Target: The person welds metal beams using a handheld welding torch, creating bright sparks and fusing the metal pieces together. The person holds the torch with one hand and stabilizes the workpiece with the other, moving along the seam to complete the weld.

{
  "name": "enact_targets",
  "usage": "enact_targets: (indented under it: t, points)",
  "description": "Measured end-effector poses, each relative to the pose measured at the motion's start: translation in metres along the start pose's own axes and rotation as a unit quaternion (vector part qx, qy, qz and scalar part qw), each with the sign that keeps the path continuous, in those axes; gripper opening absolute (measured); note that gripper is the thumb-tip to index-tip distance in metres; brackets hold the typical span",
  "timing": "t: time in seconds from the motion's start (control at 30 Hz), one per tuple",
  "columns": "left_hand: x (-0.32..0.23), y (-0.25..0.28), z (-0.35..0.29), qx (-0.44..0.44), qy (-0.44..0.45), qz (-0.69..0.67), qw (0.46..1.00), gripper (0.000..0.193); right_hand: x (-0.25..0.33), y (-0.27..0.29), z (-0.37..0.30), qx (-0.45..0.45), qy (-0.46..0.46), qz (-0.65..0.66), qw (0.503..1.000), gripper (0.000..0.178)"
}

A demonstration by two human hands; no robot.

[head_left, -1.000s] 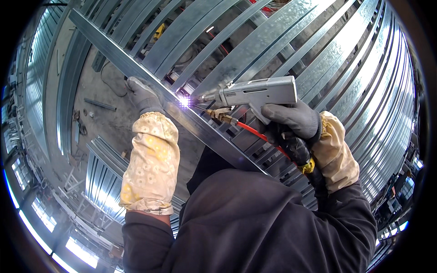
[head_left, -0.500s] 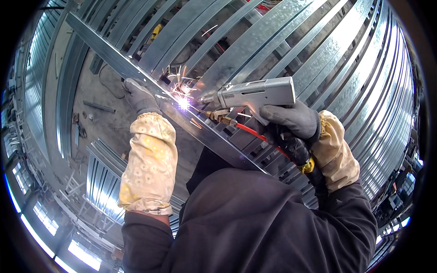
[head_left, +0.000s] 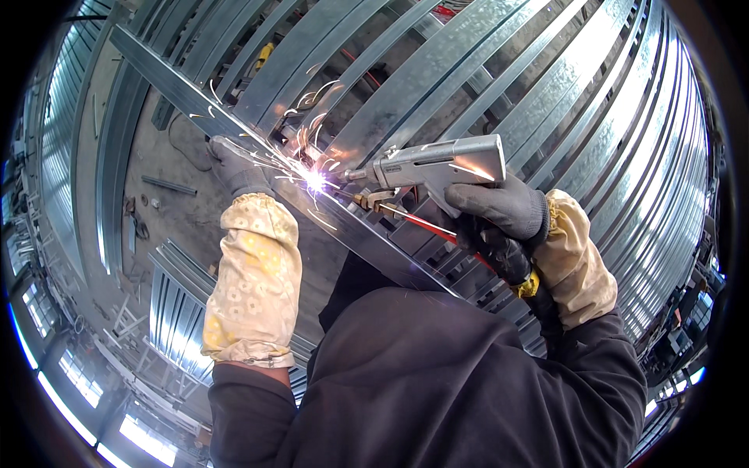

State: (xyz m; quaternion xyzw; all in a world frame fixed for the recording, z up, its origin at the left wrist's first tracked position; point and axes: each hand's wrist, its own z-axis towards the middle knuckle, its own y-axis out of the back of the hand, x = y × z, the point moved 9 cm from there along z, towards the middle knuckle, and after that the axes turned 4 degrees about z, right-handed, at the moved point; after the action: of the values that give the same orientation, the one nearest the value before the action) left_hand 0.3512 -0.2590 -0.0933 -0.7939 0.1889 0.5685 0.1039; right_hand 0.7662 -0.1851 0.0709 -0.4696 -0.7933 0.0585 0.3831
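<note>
My right hand [head_left: 503, 207], in a grey glove, is closed round the handle of a silver handheld welding gun [head_left: 441, 165]. Its nozzle points left at a bright weld spot on a long galvanized steel tube [head_left: 367, 242], throwing sparks. A thin wire feeder with a red hose [head_left: 437, 230] meets the same spot from below the nozzle. My left hand [head_left: 238, 168], also gloved, grips the near edge of that tube just left of the glow; some of its fingers are hidden. The tube runs diagonally across the ends of several steel bars.
Rows of parallel galvanized bars [head_left: 515, 93] spread from the centre to the right, with gaps between them. A stack of steel profiles [head_left: 175, 300] lies at lower left. Loose offcuts [head_left: 169, 185] lie on the concrete floor. A black cable runs down from the gun beside my right sleeve.
The sparks now fan more to the left along the tube. Both hands and the welding gun stay almost where they were.
</note>
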Motion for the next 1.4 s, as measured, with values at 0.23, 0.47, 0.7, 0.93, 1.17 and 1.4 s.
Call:
enact_targets:
  t: [0.23, 0.47, 0.7, 0.93, 1.17, 1.4]
  points:
    - [0.021, 0.024, 0.029, 0.023, -0.028, 0.030, 0.999, 0.033, -0.008, 0.001, -0.001, 0.008, -0.026, 0.000, 1.000, 0.037]
    - [-0.002, 0.003, 0.001, 0.000, -0.033, 0.041, 0.999, 0.030, -0.009, 0.003, -0.006, 0.000, -0.016, 0.014, 1.000, 0.037]
    - [-0.017, -0.004, -0.011, -0.018, -0.029, 0.047, 0.998, 0.033, -0.017, 0.006, -0.009, -0.014, -0.045, 0.012, 0.999, 0.038]
    - [-0.029, -0.013, -0.022, -0.010, -0.047, 0.093, 0.995, 0.029, -0.015, 0.005, -0.017, -0.030, -0.043, 0.015, 0.999, 0.038]
    - [-0.023, -0.004, -0.017, -0.010, -0.044, 0.082, 0.996, 0.030, -0.019, 0.004, -0.020, -0.023, -0.048, 0.022, 0.998, 0.037]
    - [-0.035, -0.008, -0.030, -0.056, -0.029, 0.081, 0.995, 0.038, -0.024, 0.007, -0.025, -0.028, -0.053, 0.034, 0.998, 0.036]
